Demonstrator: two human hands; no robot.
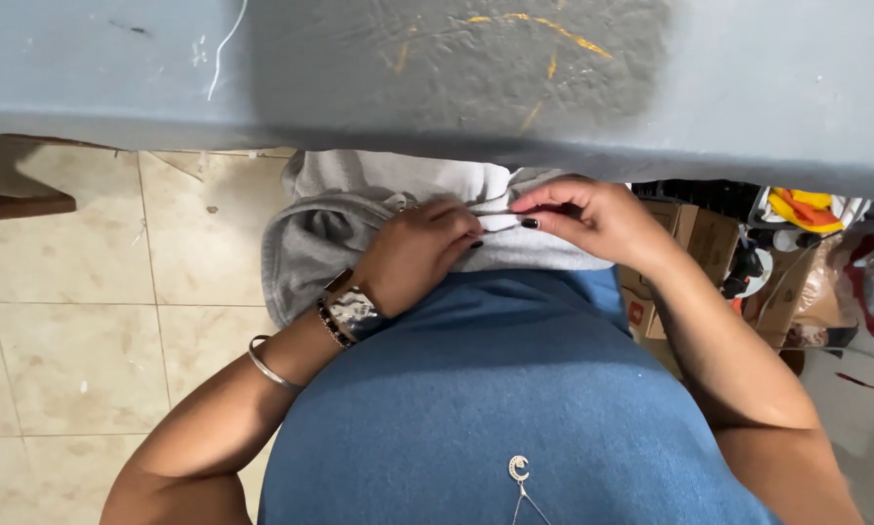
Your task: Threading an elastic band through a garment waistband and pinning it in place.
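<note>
Hands meet at table edge: left hand (419, 255) and right hand (592, 216) both pinch grey garment (325, 238) bunched against grey table (748, 78) at waist. Fabric crumpled, nothing laid flat yet; work looks early. Cardboard boxes (709, 238) sit right.

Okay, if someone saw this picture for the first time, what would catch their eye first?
Both hands meet at centre: the left hand and right hand pinch a grey garment just below the blue-grey table edge. At the left wrist sit a wristwatch and silver bangle.
</note>
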